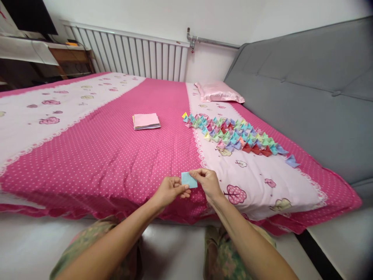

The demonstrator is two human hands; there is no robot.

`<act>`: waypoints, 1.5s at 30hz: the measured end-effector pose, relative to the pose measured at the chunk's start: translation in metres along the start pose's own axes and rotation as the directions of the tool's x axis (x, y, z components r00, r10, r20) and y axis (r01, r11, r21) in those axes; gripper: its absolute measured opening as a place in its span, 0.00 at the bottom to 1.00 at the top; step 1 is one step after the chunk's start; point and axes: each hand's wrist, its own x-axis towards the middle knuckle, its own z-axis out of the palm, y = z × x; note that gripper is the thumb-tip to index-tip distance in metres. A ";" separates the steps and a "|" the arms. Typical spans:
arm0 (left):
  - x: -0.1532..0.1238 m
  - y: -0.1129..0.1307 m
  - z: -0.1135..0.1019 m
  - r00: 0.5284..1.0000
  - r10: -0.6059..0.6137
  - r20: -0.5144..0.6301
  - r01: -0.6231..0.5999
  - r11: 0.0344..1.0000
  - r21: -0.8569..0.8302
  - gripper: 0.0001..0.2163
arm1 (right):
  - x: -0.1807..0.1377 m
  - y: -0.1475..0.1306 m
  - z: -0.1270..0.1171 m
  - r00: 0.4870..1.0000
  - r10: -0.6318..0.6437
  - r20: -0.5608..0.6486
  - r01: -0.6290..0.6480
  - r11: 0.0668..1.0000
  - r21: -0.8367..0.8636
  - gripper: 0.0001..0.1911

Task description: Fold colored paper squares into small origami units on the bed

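Between my two hands, above the front edge of the bed, is a small light-blue square of paper (189, 180). My left hand (172, 190) pinches its lower left side between thumb and fingers. At the upper right corner, my right hand (207, 182) grips it with thumb and forefinger. A stack of coloured paper sheets (146, 121), pink on top, lies on the bedspread farther back to the left. To the right stand rows of many small folded paper boats (233, 134) in several colours.
The bed has a pink and white bedspread (110, 155). A pink pillow (220, 92) lies near the grey padded headboard (303, 66). Behind the bed are a white radiator (131, 50) and a pipe (215, 41). A dark screen (32, 17) stands on a desk at far left.
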 end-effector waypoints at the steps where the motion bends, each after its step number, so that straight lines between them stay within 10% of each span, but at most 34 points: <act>1: 0.000 0.000 0.000 1.000 -0.007 -0.004 0.007 1.000 -0.007 0.11 | 0.000 -0.001 0.000 1.000 -0.001 0.008 0.001 1.000 0.002 0.10; 33: -0.003 -0.006 -0.001 0.999 -0.002 -0.039 0.001 1.000 -0.026 0.13 | -0.006 -0.003 0.007 0.967 0.023 0.252 -0.024 1.000 0.001 0.14; 45: -0.001 -0.008 0.000 1.000 0.028 0.014 -0.028 0.999 0.020 0.15 | -0.004 -0.001 0.003 0.993 -0.080 0.087 0.086 0.994 -0.064 0.13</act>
